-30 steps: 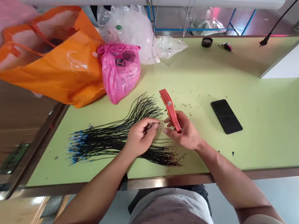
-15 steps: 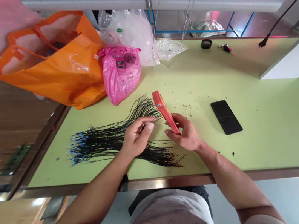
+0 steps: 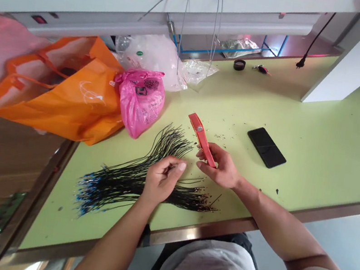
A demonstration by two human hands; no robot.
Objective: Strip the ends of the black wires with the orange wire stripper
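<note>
Over a spread bundle of thin black wires (image 3: 130, 182), my left hand (image 3: 162, 180) is closed in a pinch, thumb against forefinger. Whatever lies between those fingertips is too small to make out. The bundle has blue tips at its left end and splits in two on the right: one branch bends up and away, the other runs under my left hand to reddish-brown ends. My right hand (image 3: 221, 165) is wrapped round a red plier-like wire stripper (image 3: 200, 131), its head pointing up and left. A small gap separates the two hands.
An orange bag (image 3: 69, 98), a tied pink plastic bag (image 3: 141, 105) and a clear bag (image 3: 155, 55) stand at the back left. A black phone (image 3: 266, 147) lies to the right. Small scraps (image 3: 224, 137) dot the green table (image 3: 335, 156). A plug (image 3: 301, 63) hangs by a white panel (image 3: 347, 61).
The whole view has tilted up, so more of the shelf shows. The wire stripper has turned steeper in my right hand, and its head has moved a little away from my left hand's fingertips.
</note>
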